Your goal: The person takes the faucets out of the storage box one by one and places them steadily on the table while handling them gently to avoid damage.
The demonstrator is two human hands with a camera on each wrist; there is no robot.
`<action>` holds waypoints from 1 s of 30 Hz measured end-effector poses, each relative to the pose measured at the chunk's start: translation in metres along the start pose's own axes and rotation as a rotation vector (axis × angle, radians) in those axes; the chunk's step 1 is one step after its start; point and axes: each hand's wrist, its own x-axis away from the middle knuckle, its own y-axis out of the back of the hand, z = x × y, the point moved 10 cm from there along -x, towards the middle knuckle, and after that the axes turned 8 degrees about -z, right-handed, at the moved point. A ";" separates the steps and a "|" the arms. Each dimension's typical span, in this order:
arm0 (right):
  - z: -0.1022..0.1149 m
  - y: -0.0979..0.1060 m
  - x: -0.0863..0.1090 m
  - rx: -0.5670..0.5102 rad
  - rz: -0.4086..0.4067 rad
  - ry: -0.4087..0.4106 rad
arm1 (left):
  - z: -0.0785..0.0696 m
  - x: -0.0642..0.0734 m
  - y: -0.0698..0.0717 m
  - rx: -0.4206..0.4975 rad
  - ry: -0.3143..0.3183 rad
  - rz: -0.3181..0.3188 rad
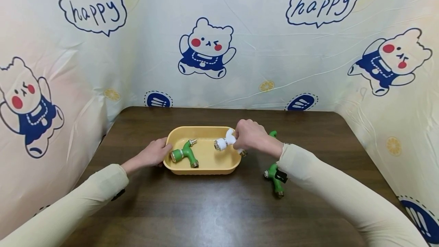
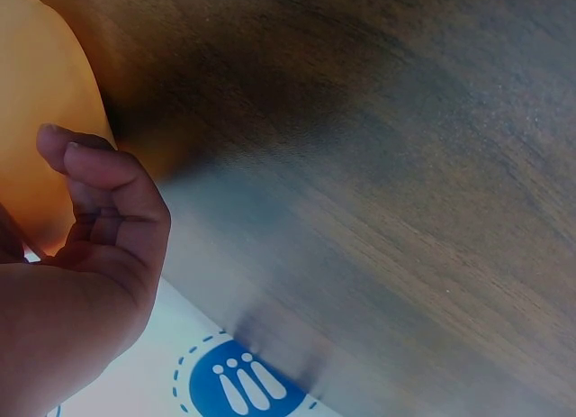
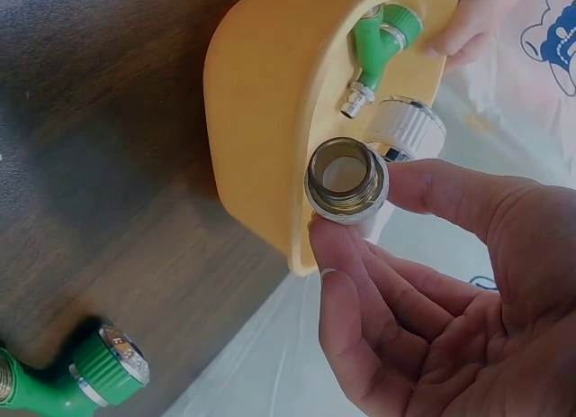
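Observation:
At the left end of a yellow plastic basin (image 1: 209, 171), my left hand (image 1: 155, 152) grips the rim; its curled fingers (image 2: 108, 169) lie against the basin's outer wall in the left wrist view. My right hand (image 1: 252, 135) pinches a white faucet (image 1: 222, 144) between thumb and fingers, over the basin's right end. The faucet's threaded metal mouth (image 3: 344, 178) faces the right wrist camera. Inside the basin, at the left, lies a green faucet (image 1: 186, 153) with a ribbed green knob and metal ends.
On the brown wooden table (image 1: 212, 209), a second green faucet (image 1: 273, 176) lies right of the basin, below my right forearm. Behind that wrist, part of another green piece (image 1: 273, 133) shows. A printed curtain (image 1: 260, 56) surrounds the table at the back and sides.

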 end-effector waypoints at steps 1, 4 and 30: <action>-0.001 0.000 0.000 0.001 -0.002 -0.004 | -0.001 0.000 0.000 -0.002 -0.003 -0.002; -0.003 0.001 0.000 -0.003 -0.006 -0.012 | -0.003 0.001 0.000 -0.008 -0.009 -0.011; -0.015 0.007 0.005 -0.025 -0.021 -0.014 | -0.001 0.001 0.000 -0.009 0.020 0.003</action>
